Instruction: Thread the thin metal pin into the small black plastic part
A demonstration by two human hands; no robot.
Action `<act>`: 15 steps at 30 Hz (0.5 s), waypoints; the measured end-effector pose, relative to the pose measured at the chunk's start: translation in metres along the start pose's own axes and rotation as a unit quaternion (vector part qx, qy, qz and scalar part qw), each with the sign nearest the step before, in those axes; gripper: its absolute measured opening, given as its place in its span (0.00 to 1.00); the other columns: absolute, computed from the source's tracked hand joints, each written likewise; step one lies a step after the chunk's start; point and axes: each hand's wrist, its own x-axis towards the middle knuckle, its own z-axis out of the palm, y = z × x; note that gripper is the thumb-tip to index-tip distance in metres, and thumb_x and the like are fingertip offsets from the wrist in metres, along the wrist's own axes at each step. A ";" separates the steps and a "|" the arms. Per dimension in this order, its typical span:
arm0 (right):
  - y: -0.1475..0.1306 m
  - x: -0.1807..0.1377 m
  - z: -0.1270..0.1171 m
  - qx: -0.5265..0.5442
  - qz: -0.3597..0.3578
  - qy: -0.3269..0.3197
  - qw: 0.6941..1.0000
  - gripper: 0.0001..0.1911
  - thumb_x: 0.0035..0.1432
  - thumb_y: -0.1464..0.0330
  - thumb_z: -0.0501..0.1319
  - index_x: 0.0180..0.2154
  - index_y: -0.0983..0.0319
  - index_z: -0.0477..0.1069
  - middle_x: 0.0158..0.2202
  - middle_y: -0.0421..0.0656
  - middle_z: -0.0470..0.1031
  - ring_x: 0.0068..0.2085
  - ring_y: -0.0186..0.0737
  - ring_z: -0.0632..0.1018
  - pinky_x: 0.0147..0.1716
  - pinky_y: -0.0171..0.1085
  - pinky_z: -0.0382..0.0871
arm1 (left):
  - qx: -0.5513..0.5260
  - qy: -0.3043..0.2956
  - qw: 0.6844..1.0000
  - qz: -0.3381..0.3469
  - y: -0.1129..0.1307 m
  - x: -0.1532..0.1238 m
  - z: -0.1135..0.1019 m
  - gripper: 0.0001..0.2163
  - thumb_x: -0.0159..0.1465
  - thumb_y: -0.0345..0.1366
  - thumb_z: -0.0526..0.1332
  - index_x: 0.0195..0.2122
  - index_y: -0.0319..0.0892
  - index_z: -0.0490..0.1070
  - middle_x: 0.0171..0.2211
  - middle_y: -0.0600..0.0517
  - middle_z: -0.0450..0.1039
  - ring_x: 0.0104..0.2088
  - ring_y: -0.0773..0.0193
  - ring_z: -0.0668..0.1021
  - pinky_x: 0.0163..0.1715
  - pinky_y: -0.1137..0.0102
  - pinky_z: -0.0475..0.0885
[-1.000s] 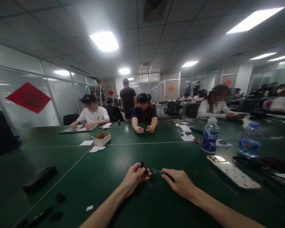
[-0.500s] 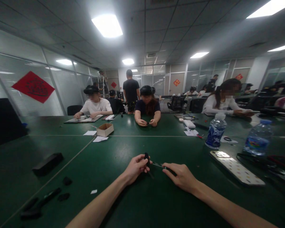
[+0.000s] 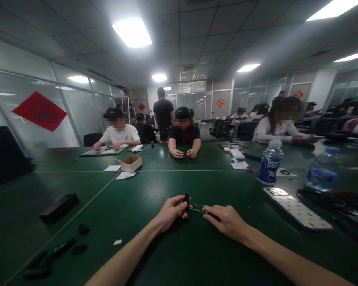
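Pinched between the fingers of my left hand [image 3: 169, 213] is a small black part [image 3: 186, 201], held up above the green table [image 3: 155, 258]. My right hand [image 3: 228, 221] is closed around the handle of a thin screwdriver [image 3: 198, 210]. Its metal shaft points left and reaches the black part; the exact contact at the tip is too small to make out. My right fingers cover most of the handle.
Left on the table are a long black case [image 3: 59, 208], several loose black pieces [image 3: 59, 250] and a white scrap [image 3: 117, 242]. To the right are a phone [image 3: 298, 208] and two bottles [image 3: 269, 163] [image 3: 322, 171]. A small box [image 3: 131, 163] stands ahead, near a seated person [image 3: 185, 135].
The view has shifted slightly. The black part and the screwdriver have changed angle a little, with both hands staying in nearly the same place.
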 end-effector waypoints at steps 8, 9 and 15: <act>-0.002 0.001 -0.001 -0.011 0.013 -0.011 1.000 0.20 0.66 0.60 0.46 0.45 0.62 0.71 0.30 0.44 0.75 0.27 0.33 0.74 0.25 0.30 0.65 | 0.017 -0.006 1.000 -0.003 0.001 0.000 0.001 0.18 0.57 0.43 0.64 0.44 0.36 0.70 0.33 0.49 0.69 0.25 0.72 0.69 0.26 0.75 0.62; -0.002 0.001 -0.001 -0.014 0.016 -0.011 1.000 0.19 0.66 0.60 0.46 0.45 0.62 0.71 0.30 0.44 0.75 0.27 0.33 0.74 0.25 0.30 0.65 | 0.017 -0.006 1.000 -0.002 0.001 0.000 0.001 0.18 0.57 0.43 0.64 0.43 0.36 0.70 0.33 0.49 0.69 0.25 0.72 0.69 0.26 0.75 0.62; -0.002 0.001 0.001 -0.022 0.023 0.009 0.999 0.19 0.66 0.61 0.47 0.45 0.62 0.71 0.31 0.44 0.76 0.27 0.33 0.74 0.25 0.30 0.65 | 0.012 0.000 1.000 0.014 -0.001 0.002 0.000 0.17 0.57 0.42 0.64 0.43 0.36 0.70 0.33 0.49 0.69 0.24 0.73 0.68 0.25 0.76 0.61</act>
